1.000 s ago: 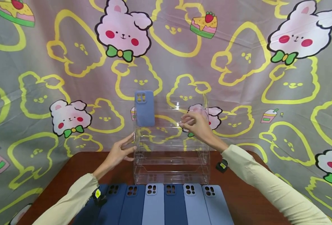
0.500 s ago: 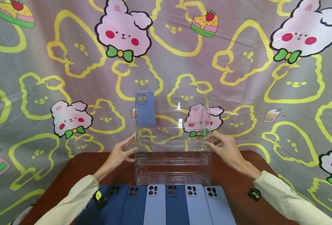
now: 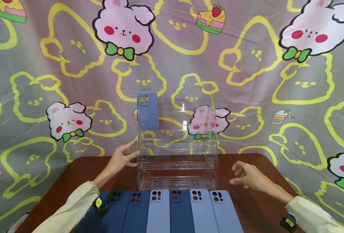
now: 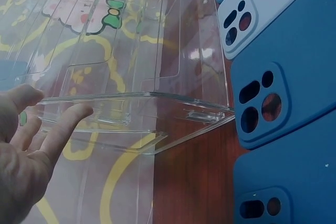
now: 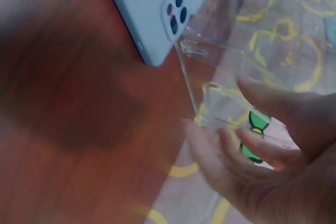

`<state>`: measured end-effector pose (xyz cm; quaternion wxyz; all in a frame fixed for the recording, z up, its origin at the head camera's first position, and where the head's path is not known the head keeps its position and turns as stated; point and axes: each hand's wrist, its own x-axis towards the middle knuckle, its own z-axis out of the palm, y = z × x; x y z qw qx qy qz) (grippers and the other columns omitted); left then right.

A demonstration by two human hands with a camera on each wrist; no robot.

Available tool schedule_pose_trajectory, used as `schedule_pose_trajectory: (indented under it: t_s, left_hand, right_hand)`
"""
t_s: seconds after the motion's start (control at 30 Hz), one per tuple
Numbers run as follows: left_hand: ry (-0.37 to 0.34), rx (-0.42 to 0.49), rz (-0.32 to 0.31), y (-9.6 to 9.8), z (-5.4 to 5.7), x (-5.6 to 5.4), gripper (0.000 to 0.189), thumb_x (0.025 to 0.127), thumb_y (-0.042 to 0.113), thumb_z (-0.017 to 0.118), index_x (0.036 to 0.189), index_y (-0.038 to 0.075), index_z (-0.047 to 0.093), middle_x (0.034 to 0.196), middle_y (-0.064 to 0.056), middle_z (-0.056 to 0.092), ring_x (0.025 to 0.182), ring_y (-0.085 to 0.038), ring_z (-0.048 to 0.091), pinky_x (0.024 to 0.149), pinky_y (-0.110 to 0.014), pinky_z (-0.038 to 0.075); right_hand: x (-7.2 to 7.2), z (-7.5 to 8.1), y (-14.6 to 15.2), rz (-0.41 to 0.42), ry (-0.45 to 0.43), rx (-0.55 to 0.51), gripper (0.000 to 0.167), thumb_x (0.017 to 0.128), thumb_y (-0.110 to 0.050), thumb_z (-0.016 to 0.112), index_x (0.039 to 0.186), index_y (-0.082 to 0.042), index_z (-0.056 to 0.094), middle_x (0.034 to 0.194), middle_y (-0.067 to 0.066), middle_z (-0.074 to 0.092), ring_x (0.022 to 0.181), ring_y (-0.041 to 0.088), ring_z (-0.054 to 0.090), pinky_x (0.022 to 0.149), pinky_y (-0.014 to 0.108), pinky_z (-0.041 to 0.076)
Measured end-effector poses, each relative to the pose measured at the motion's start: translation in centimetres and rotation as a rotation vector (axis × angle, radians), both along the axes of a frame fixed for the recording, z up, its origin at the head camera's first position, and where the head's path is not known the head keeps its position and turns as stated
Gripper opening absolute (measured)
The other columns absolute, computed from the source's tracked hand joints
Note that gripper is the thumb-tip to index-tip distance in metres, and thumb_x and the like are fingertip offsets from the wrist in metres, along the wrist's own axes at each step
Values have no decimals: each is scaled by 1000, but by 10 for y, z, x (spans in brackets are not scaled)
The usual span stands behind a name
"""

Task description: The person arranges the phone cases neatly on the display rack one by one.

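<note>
A clear acrylic tiered display rack [image 3: 176, 166] stands upright at the middle of the table. In its top tier, at the left end, leans a periwinkle-blue phone case [image 3: 148, 113]. My left hand [image 3: 120, 159] rests with extended fingers at the rack's left side; in the left wrist view its fingertips [image 4: 81, 110] lie right along the clear side panel. To the right of the rack, apart from it in the head view, my right hand [image 3: 250, 175] hovers over the table with loosely bent fingers and nothing between them.
In front of the rack lies a row of several phone cases, from dark navy ones [image 3: 138, 213] at the left to a pale blue one [image 3: 225, 212] at the right. The reddish-brown table [image 3: 255, 207] meets a cartoon-rabbit cloth [image 3: 172, 64] hung behind.
My right hand has moved from the front of the rack's upper tier, out to the right and down towards the table. My left hand has stayed at the rack's left side.
</note>
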<state>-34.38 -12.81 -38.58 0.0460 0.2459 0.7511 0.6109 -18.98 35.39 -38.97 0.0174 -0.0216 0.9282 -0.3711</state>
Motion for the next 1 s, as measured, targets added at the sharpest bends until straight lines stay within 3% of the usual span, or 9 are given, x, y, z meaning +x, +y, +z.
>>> schedule_pose_trajectory:
  t_s: [0.13, 0.3, 0.37, 0.43, 0.5, 0.57, 0.63, 0.83, 1.0]
  left_hand:
    - [9, 16, 10, 1, 0, 0, 68, 104, 6, 65, 164, 11, 33, 165, -27, 32, 129, -52, 57, 79, -50, 66]
    - [10, 23, 6, 1, -2, 0, 69, 104, 5, 65, 164, 8, 31, 165, -28, 31, 130, -53, 56, 78, -48, 67]
    - [10, 24, 10, 2, -3, 0, 69, 104, 7, 65, 164, 9, 32, 166, -27, 32, 129, -52, 56, 78, -47, 67]
    - [13, 30, 13, 3, -3, -1, 69, 104, 8, 66, 164, 10, 33, 166, -26, 33, 129, -53, 57, 78, -47, 67]
    - [23, 33, 15, 4, -3, -2, 69, 104, 9, 66, 164, 11, 33, 165, -26, 33, 128, -53, 57, 78, -48, 67]
    - [33, 32, 15, 4, -3, -2, 69, 104, 8, 66, 164, 10, 33, 165, -26, 33, 128, -53, 57, 78, -49, 67]
    - [33, 35, 15, 3, -4, -1, 68, 104, 6, 65, 164, 9, 33, 165, -26, 34, 128, -53, 57, 78, -49, 67]
    - [32, 45, 7, 2, -7, -1, 68, 104, 4, 65, 164, 8, 34, 165, -27, 34, 127, -53, 58, 79, -51, 66]
    - [34, 33, 21, 2, -8, -1, 68, 104, 8, 67, 164, 12, 35, 165, -25, 35, 125, -51, 61, 78, -48, 67]
  right_hand:
    - [0, -12, -2, 63, -182, -39, 64, 82, -14, 91, 130, 5, 54, 109, 20, 60, 80, 23, 64, 59, 42, 63]
    - [-4, -47, 6, 211, -283, -31, 86, 80, -27, 94, 145, -1, 44, 114, 21, 51, 66, 17, 51, 52, 34, 55]
    - [-7, -66, 13, 245, -273, 20, 93, 78, -37, 94, 148, -5, 43, 120, 22, 49, 71, 18, 52, 54, 33, 54]
    - [-8, -82, 18, 262, -218, 110, 97, 75, -50, 92, 149, -10, 44, 131, 24, 46, 91, 27, 60, 63, 36, 57]
    - [-5, -92, 19, 261, -140, 162, 98, 70, -57, 91, 145, -11, 49, 133, 24, 45, 105, 36, 56, 70, 40, 56]
    - [-2, -95, 16, 261, -86, 217, 94, 68, -61, 90, 140, -13, 52, 130, 22, 46, 115, 40, 51, 78, 43, 54]
    - [2, -89, 9, 261, -93, 198, 87, 69, -55, 92, 134, -12, 53, 125, 23, 46, 111, 42, 51, 77, 46, 55]
    - [9, -69, -10, 159, -236, 11, 80, 67, -22, 99, 127, -5, 48, 112, 25, 56, 88, 31, 61, 55, 45, 60]
    - [0, -89, 5, 190, -250, -42, 83, 67, -30, 99, 123, -7, 41, 97, 17, 61, 74, 22, 65, 49, 36, 62]
